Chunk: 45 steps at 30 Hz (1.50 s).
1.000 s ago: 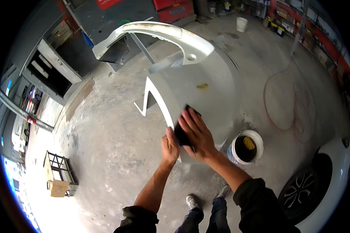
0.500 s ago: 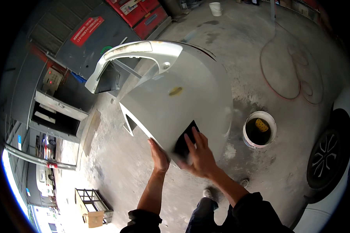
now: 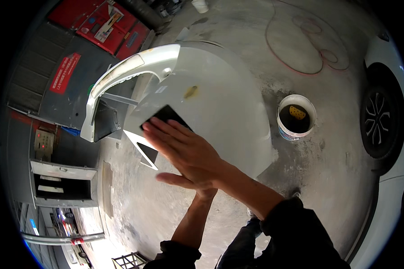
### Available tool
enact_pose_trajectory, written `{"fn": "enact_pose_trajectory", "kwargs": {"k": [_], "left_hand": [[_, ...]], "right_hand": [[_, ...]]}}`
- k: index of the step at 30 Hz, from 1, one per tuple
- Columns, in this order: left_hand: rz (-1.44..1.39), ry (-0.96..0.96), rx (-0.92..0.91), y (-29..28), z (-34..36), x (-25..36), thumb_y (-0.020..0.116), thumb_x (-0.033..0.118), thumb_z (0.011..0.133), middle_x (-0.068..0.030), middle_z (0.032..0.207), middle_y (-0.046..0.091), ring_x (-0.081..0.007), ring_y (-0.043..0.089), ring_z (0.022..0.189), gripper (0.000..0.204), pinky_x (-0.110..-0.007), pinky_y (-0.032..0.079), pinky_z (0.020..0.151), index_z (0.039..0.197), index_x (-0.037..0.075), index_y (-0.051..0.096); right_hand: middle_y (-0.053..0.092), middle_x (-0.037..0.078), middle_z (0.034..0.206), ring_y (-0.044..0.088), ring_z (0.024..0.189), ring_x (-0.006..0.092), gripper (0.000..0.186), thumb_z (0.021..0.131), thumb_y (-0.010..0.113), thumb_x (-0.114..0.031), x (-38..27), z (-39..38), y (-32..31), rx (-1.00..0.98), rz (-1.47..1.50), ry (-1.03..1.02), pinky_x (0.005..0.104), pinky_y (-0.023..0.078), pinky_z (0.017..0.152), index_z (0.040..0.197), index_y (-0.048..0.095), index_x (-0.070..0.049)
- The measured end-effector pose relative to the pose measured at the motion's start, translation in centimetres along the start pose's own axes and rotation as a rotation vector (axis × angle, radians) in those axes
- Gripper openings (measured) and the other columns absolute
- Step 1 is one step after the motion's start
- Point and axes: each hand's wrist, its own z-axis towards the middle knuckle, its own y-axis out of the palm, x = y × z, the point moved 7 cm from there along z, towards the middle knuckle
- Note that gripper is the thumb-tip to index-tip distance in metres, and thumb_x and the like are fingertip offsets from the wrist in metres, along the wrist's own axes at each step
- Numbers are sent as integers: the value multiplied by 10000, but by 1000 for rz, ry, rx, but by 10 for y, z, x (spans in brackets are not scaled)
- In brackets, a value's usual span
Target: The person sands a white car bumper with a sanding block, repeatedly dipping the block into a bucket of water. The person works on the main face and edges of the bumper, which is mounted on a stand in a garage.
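My right hand (image 3: 184, 157) lies with fingers stretched flat over a black sheet (image 3: 170, 115) on a glossy pale bumper-like panel (image 3: 224, 103), its thumb out to the side. The panel has a yellowish patch (image 3: 191, 92) above the sheet and a narrow white-edged cut-out strip (image 3: 149, 163) at its left. My left hand (image 3: 205, 192) is beneath my right one, at the near part of the panel; only its wrist shows clearly, its fingers hidden. A white curved trim section (image 3: 121, 67) forms the far left of the workpiece.
A white bucket (image 3: 296, 134) with dark liquid and a yellow sponge (image 3: 297, 112) stands right of the panel. A car (image 3: 390, 193) is at the far right, a coiled hose (image 3: 318, 69) on the floor beyond, and grey cabinets (image 3: 54, 125) with red panels at the left.
My right hand and the black sheet have moved up and leftward across the panel, now covering my left hand. The view has turned, so the bucket and cabinets appear shifted.
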Motion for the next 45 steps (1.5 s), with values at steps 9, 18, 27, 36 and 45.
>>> {"fn": "enact_pose_trajectory", "kwargs": {"k": [9, 18, 27, 36, 45], "left_hand": [[248, 27, 472, -6, 10, 27, 212, 585, 1052, -83, 1373, 446, -198, 446, 1261, 635, -362, 338, 1108, 1401, 81, 375], [8, 49, 370, -13, 8, 26, 245, 624, 1035, -47, 1282, 522, -172, 497, 1195, 668, -338, 390, 1058, 1366, 80, 445], [320, 106, 341, -6, 15, 22, 230, 639, 1029, -70, 1400, 431, -181, 407, 1301, 708, -363, 325, 1111, 1456, 83, 334], [57, -8, 309, -1, 15, 23, 217, 659, 1021, -60, 1414, 427, -183, 396, 1324, 739, -364, 309, 1124, 1480, 89, 316], [307, 65, 379, -8, 16, 33, 205, 681, 1010, -30, 1417, 392, -163, 367, 1333, 746, -372, 294, 1132, 1479, 112, 317]], "right_hand": [[256, 176, 1610, 234, 1498, 331, 662, 1027, 354, -462, 17, -161, 29, 195, 27, 136, 478, 181, 1220, 1522, 320, -24], [227, 122, 1631, 179, 1521, 254, 678, 1016, 365, -484, -1, -87, 13, 26, -46, -37, 460, 138, 1233, 1530, 323, -45], [417, 154, 1532, 387, 1406, 298, 585, 1030, 410, -421, 14, -138, 7, 367, -14, 258, 434, 279, 1156, 1452, 463, -19], [178, 267, 1603, 130, 1511, 391, 1011, 901, 451, -712, 8, -143, 41, 263, 90, 338, 511, 133, 1224, 1531, 217, 44], [209, 262, 1598, 161, 1507, 388, 914, 923, 496, -603, -8, -173, 36, 235, 183, 332, 492, 148, 1225, 1527, 250, 37]]}}
